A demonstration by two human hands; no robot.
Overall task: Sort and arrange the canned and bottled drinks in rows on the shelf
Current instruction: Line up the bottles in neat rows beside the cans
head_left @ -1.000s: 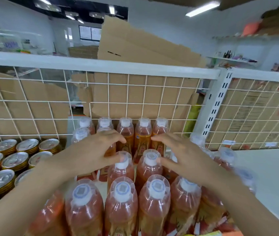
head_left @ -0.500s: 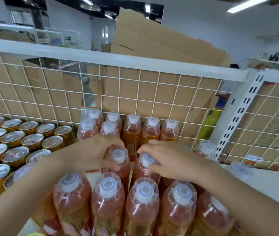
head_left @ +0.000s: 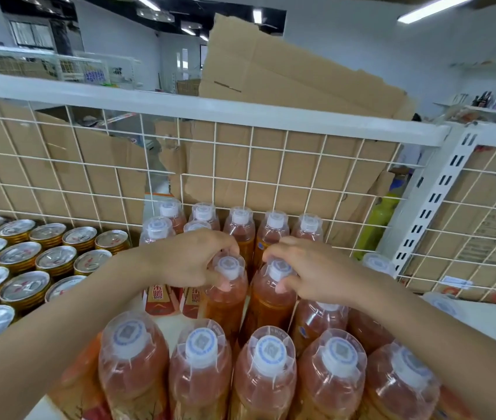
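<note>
Left grip [head_left: 189,262] and right grip [head_left: 316,271] each pinch a bottle cap [head_left: 229,266] — full bottles [head_left: 271,301], likely heavy and slick, best held at the neck.

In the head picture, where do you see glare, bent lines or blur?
Head view: the ceiling lamp glares white; the can lids shine with reflections; the shelf rail bows from the wide lens; the nearest bottles loom large and slightly soft.

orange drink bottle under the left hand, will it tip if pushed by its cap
Probably heavy: the orange drink bottle looks full. Tall, narrow and held at its cap by the left hand, it could tip before sliding. The neighbouring bottle may brace it.
</note>
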